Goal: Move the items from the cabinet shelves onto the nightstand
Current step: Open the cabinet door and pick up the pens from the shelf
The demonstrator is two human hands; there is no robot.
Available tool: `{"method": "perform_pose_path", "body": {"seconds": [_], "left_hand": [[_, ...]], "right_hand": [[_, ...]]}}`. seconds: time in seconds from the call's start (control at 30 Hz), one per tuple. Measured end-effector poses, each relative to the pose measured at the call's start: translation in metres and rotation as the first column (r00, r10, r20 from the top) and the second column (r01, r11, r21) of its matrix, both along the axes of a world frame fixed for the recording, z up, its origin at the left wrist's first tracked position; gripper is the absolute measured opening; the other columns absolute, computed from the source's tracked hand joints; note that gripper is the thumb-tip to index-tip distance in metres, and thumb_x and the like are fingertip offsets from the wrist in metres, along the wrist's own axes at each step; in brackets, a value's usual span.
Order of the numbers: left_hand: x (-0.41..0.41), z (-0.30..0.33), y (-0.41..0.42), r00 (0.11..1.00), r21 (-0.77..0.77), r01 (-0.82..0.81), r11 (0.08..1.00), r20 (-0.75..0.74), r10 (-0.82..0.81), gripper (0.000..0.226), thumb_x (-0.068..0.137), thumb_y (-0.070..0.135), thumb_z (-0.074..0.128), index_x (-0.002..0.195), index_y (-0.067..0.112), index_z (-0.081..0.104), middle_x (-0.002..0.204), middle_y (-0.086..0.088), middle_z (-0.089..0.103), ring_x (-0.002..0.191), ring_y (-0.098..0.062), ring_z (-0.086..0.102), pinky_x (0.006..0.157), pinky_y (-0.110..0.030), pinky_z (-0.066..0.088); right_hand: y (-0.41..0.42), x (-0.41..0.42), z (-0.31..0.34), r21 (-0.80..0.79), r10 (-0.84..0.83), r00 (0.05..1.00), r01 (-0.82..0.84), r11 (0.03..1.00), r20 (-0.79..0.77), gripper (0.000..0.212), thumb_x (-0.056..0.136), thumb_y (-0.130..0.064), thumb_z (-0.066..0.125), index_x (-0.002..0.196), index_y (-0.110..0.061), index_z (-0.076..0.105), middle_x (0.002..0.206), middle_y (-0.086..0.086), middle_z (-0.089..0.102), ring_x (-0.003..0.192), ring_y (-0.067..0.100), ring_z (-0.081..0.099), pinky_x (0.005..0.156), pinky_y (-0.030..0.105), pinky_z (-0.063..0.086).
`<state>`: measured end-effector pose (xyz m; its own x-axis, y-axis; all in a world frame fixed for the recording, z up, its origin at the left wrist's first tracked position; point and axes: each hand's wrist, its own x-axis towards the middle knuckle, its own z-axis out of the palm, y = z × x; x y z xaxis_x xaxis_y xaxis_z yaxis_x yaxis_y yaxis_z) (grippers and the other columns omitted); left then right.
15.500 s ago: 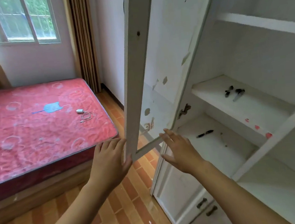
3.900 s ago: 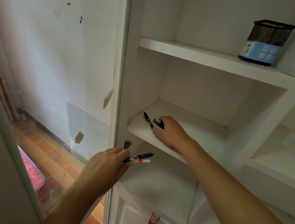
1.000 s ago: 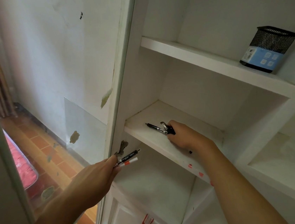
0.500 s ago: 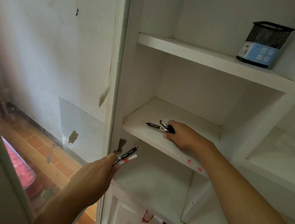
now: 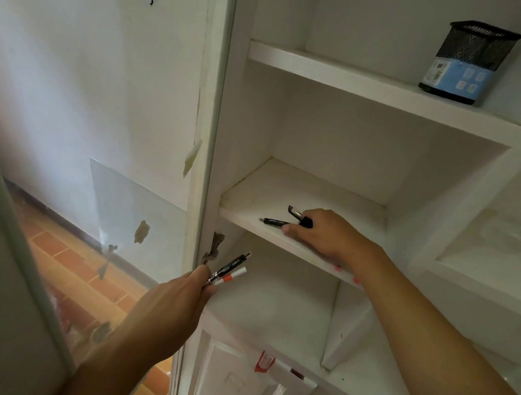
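Observation:
My left hand (image 5: 176, 299) grips two pens (image 5: 230, 269), one black and one white with a red band, in front of the lower shelf opening. My right hand (image 5: 325, 235) rests on the middle shelf (image 5: 252, 198) of the white cabinet and holds several black pens (image 5: 287, 218) whose tips stick out to the left of my fingers. A black mesh pen holder (image 5: 467, 61) with a blue label stands on the upper shelf (image 5: 335, 70) at the right.
The open cabinet door (image 5: 133, 114) with its glass pane hangs on the left. Behind it lies orange tiled floor (image 5: 75, 267). White drawers with dark handles (image 5: 242, 391) sit below the shelves. A compartment at the right holds clear plastic packaging (image 5: 516, 230).
My right hand has stayed on the middle shelf with the black pens gathered in its fingers. My left hand keeps the two pens at about the same spot.

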<state>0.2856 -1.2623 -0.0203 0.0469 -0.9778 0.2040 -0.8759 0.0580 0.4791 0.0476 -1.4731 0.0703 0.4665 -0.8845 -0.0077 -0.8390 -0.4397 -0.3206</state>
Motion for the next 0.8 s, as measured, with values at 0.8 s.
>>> {"method": "perform_pose_path", "body": {"seconds": [0.8], "left_hand": [[-0.084, 0.006, 0.104, 0.952, 0.04, -0.305, 0.952, 0.038, 0.304, 0.033, 0.098, 0.059, 0.02, 0.09, 0.034, 0.039, 0.077, 0.008, 0.055, 0.067, -0.007, 0.053, 0.058, -0.029, 0.039]], "right_hand": [[0.089, -0.064, -0.036, 0.071, 0.391, 0.92, -0.393, 0.917, 0.032, 0.032, 0.109, -0.047, 0.044, 0.095, -0.02, 0.055, 0.074, 0.001, 0.057, 0.063, 0.019, 0.051, 0.059, 0.037, 0.034]]}}
